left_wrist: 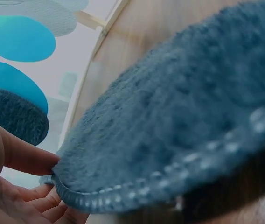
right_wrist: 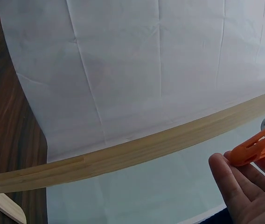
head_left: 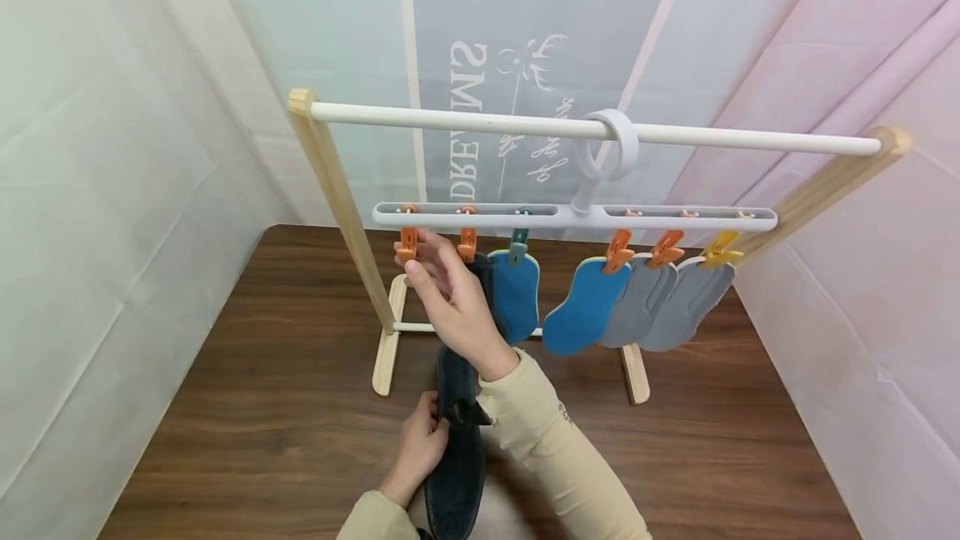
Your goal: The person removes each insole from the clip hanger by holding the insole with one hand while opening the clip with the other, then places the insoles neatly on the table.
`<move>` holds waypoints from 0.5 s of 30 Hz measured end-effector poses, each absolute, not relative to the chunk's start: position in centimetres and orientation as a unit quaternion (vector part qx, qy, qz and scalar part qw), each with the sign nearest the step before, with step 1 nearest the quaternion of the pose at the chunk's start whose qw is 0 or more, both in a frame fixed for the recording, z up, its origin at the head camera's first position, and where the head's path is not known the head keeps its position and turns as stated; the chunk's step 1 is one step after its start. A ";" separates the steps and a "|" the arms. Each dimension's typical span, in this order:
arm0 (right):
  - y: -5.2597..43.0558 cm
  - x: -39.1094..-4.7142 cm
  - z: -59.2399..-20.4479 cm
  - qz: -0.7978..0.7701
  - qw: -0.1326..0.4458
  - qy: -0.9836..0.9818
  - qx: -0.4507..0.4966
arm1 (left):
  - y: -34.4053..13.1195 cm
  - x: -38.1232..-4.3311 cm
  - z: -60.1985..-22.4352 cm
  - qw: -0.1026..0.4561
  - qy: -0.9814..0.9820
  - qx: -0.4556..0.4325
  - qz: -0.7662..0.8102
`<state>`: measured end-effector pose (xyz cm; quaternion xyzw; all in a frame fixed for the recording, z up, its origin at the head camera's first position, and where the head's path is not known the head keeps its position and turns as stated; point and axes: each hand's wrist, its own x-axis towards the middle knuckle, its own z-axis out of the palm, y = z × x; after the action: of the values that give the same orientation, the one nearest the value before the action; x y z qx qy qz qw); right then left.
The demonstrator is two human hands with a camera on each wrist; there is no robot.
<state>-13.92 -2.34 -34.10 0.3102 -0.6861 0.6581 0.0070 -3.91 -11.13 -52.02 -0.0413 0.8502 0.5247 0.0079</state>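
Observation:
In the head view my left hand (head_left: 418,450) grips the edge of a dark, fuzzy insole (head_left: 456,477), thumb on its pile side and fingers underneath. The left wrist view shows the insole's stitched rim (left_wrist: 137,186) close up. Higher up, my right hand (head_left: 453,302) is at the leftmost orange clip (head_left: 408,244) of a white clip hanger (head_left: 480,215), its fingers and thumb around the clip. That orange clip (right_wrist: 256,149) holds nothing. Behind my right hand, another dark insole (head_left: 483,273) hangs from the second orange clip (head_left: 468,244), partly hidden.
The hanger's hook (head_left: 621,144) loops over the white rail (head_left: 450,117) of a wooden stand (head_left: 337,190). Two blue insoles (head_left: 588,307) and two grey ones (head_left: 690,307) hang from its other clips. Pale curtains (head_left: 112,148) border the brown wooden table (head_left: 247,423).

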 end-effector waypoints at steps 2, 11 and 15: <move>-2.3 -13.9 -34.0 0.653 0.010 -0.689 0.314 | -11.3 -4.0 -52.2 0.001 0.858 -0.031 0.513; -1.4 -13.4 -34.2 0.641 0.005 -0.706 0.301 | -11.2 -4.6 -53.2 -0.035 0.914 0.003 0.404; -0.8 -13.4 -34.3 0.631 0.001 -0.713 0.305 | -11.1 -4.9 -53.4 -0.049 0.933 0.002 0.355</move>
<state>-13.39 -0.84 -34.33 0.3050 -0.7131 0.6313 0.0012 -4.95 -11.06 -53.37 0.0018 0.9334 0.3555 -0.0487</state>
